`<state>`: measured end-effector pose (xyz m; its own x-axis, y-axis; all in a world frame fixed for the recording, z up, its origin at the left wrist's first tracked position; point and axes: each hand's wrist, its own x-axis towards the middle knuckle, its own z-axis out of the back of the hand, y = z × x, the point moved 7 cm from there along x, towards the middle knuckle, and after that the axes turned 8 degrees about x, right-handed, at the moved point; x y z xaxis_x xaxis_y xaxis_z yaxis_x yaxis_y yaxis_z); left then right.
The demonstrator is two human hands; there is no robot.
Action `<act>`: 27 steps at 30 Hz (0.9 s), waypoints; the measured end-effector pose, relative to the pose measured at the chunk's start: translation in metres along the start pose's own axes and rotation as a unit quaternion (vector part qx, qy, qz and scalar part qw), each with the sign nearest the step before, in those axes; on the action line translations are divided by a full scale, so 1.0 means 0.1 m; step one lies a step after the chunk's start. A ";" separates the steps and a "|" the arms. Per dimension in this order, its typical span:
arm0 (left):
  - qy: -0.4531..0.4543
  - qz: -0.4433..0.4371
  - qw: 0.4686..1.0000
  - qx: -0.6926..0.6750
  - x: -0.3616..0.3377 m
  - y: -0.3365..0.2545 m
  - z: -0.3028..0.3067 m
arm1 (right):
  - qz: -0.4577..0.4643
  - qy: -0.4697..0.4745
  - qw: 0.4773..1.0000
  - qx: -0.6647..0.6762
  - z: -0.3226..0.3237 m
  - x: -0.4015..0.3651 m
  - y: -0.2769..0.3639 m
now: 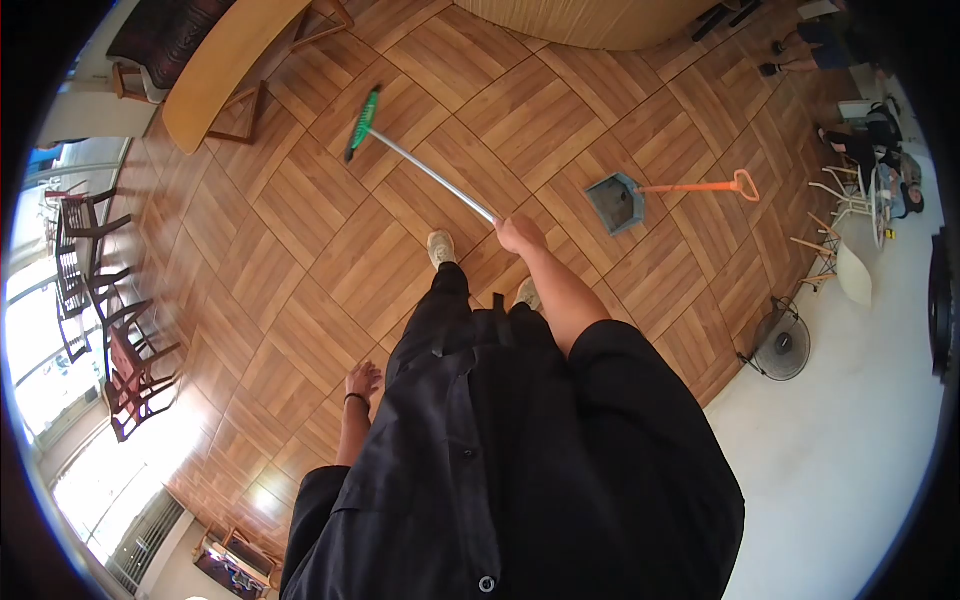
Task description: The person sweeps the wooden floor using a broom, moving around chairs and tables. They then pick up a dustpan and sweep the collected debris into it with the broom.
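My right hand (521,236) is wrapped round the silver handle of a broom (430,173), out in front of my body. The broom's green head (363,124) with dark ends rests on the wood-patterned floor (330,215), ahead and to the left. Down by my left thigh hangs my left hand (363,380), fingers apart and holding nothing, with a dark band on the wrist. A grey dustpan (616,203) with an orange handle (700,187) lies on the floor to the right of my right hand, touched by neither hand.
A long wooden table (225,70) stands at the upper left, and dark wooden chairs (125,360) line the left side. A curved wooden piece (590,22) is at the top. To the right are a fan (780,345), a white chair (852,272) and other people (820,48).
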<state>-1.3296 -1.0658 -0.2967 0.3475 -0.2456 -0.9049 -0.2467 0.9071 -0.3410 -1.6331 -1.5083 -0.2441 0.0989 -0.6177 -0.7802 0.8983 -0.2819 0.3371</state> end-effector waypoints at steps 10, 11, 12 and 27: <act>-0.021 0.106 0.986 0.129 0.77 -1.18 0.77 | -0.299 -0.027 0.896 0.326 -0.63 -0.79 -2.21; -0.013 0.103 0.986 0.133 0.89 -1.37 0.74 | -0.307 -0.030 0.906 0.290 -0.59 -0.99 -2.42; -0.006 0.098 0.986 0.137 0.98 -1.60 0.69 | -0.314 -0.033 0.914 0.254 -0.55 -1.21 -2.64; 0.107 -0.111 0.969 0.194 1.31 -3.08 -0.70 | -0.217 -0.271 0.891 -0.292 1.62 -2.69 -2.15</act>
<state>-1.2714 -1.4012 -0.3280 0.1466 -0.4770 -0.8666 0.1847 0.8738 -0.4498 -1.9225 -1.4001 -0.0213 -0.3909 -0.8521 -0.3480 0.8873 -0.2483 -0.3887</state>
